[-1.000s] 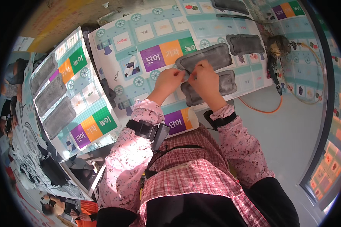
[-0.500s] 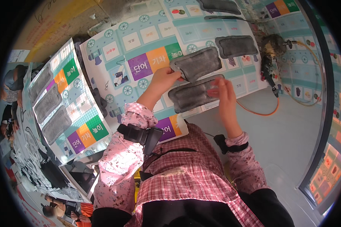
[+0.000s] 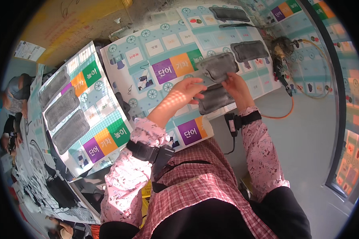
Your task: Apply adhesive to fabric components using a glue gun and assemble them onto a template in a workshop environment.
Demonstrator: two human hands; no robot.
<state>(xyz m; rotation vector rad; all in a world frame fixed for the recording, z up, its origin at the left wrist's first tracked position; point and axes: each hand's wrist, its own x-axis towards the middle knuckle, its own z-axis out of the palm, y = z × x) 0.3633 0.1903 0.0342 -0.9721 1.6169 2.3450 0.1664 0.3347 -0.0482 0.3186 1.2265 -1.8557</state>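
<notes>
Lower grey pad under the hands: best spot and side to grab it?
Take the lower grey pad by its left short end, coming in from the left. It lies flat on the printed board, and that end is bare next to the left hand; the right hand covers its upper right.

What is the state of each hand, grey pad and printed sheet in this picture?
left hand: open, fingers resting on the middle grey pad.
right hand: on the lower grey pad, grip hidden.
middle grey pad: flat on the central sheet.
lower grey pad: flat, under the right hand.
upper grey pad: flat, untouched.
central sheet: spread out, pads on it.
left sheet: spread out, three grey pads on it.
</notes>
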